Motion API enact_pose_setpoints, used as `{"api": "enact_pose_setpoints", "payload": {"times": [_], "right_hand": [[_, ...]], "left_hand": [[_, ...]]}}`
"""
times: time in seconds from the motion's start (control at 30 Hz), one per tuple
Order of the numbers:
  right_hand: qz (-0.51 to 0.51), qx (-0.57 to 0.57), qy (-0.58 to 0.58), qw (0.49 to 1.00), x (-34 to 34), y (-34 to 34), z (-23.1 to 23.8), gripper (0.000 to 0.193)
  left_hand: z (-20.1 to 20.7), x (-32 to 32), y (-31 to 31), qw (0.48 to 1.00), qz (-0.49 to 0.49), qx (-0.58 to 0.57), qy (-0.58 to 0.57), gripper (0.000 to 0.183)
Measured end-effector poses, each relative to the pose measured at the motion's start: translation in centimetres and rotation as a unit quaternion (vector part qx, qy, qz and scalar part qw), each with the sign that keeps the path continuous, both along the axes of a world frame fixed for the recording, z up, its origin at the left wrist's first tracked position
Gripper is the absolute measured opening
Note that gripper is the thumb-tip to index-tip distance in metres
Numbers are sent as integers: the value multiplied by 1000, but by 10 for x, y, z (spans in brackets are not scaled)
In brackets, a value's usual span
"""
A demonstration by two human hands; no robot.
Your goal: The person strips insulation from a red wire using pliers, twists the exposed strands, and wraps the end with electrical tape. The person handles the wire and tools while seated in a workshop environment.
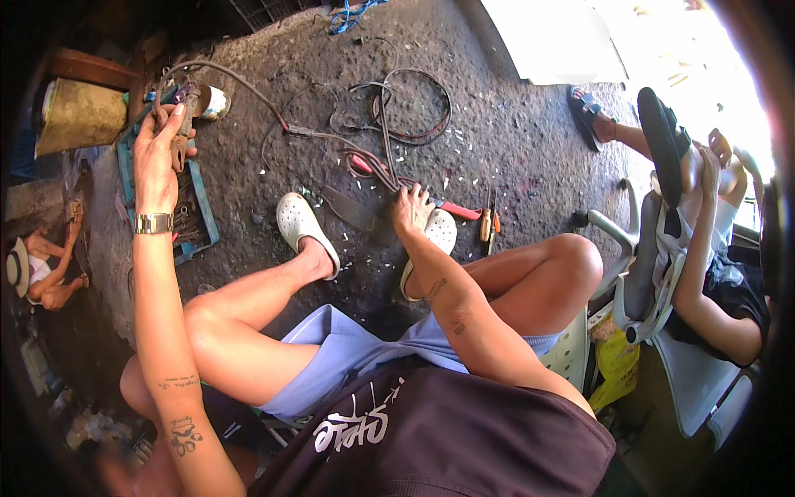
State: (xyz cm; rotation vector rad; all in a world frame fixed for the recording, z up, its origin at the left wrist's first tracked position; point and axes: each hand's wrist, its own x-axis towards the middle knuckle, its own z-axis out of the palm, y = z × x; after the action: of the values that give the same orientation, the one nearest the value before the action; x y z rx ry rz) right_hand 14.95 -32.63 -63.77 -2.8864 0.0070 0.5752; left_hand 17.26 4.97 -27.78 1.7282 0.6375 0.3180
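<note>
My left hand point(159, 157), raised at the far left, is closed around a rusty metal cable clamp point(178, 153). A cable point(240, 80) arches from the clamp across the ground to the middle. My right hand point(411, 209) reaches down beside my right clog point(441, 232), its fingers curled over a bundle of cables point(383, 170); its fingertips are partly hidden. A red handle point(460, 210) sticks out to the right of this hand. A wide dark blade point(348, 207) lies flat to its left, and a red-and-dark piece point(360, 164) lies by the cables.
A blue tray of tools point(199, 203) stands under my left arm, near a tin can point(215, 103) and a dented metal container point(83, 114). Looped cable point(418, 103) lies ahead. Screwdrivers point(486, 224) lie right of my clog. One person point(704, 273) sits at right, another point(51, 269) at far left.
</note>
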Motion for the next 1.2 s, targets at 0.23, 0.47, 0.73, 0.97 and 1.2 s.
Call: {"api": "enact_pose_setpoints", "payload": {"times": [0.23, 0.47, 0.73, 0.97, 1.2], "right_hand": [[217, -24, 4, 976, 5, -16, 23, 37], [203, 437, 294, 825, -17, -31, 168, 30], [28, 750, 196, 631, -38, -41, 331, 66], [-154, 737, 260, 605, -40, -38, 343, 53], [-141, 729, 224, 631, -37, -34, 349, 42]], "left_hand": [[-3, 4, 6, 992, -58, 97, 59, 28], [0, 7, -29, 959, -204, 167, 104, 36], [53, -22, -130, 885, -297, 351, 73, 33], [54, -29, -172, 849, -286, 443, 16, 26], [53, -31, -178, 828, -284, 483, -7, 24]]}}
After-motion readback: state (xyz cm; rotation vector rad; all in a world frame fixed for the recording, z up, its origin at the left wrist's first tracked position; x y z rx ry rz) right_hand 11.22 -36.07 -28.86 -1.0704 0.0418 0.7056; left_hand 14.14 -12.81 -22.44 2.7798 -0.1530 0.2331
